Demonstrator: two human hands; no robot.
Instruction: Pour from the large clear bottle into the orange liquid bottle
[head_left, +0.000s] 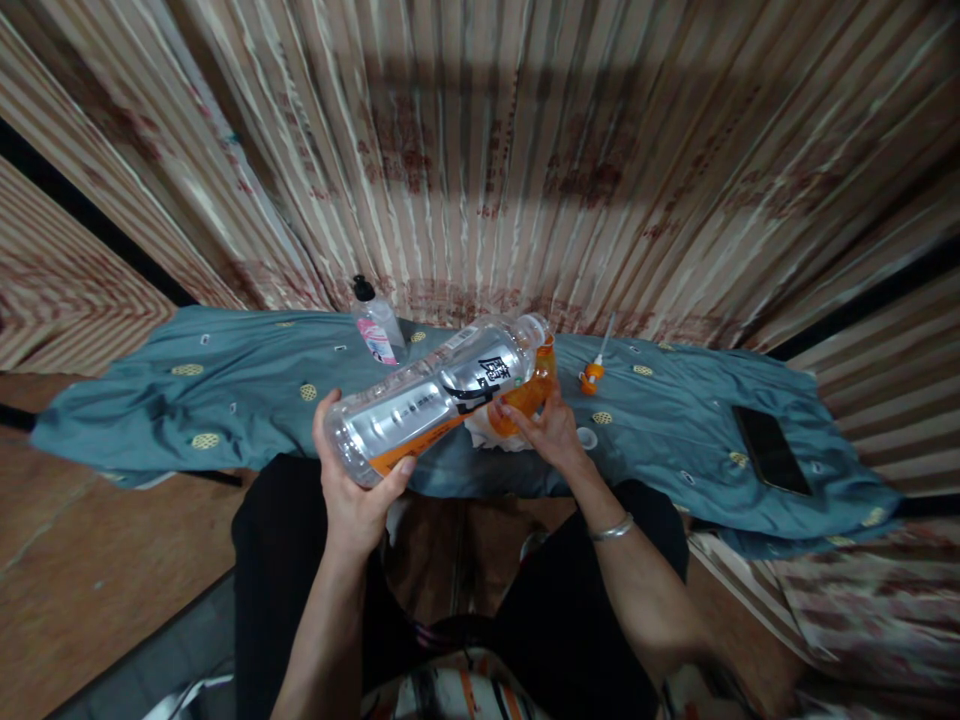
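Note:
My left hand [360, 495] grips the base of a large clear bottle [442, 395] with a silver and orange label. The bottle is tilted, its uncapped neck up at the right, over an orange bottle [529, 395]. Fingers of my right hand [551, 425] are wrapped round the orange bottle, which is partly hidden behind the clear one. White tissue [491, 437] lies beneath them. An orange pump top [592, 376] with a thin tube lies to the right, and a small whitish cap [586, 438] is beside my right wrist.
A clear pump bottle [380, 330] with a black top and pink label stands at the back left. A dark phone [771, 450] lies at the right of the teal cloth [247, 390]. Striped curtains [480, 160] hang behind and at both sides.

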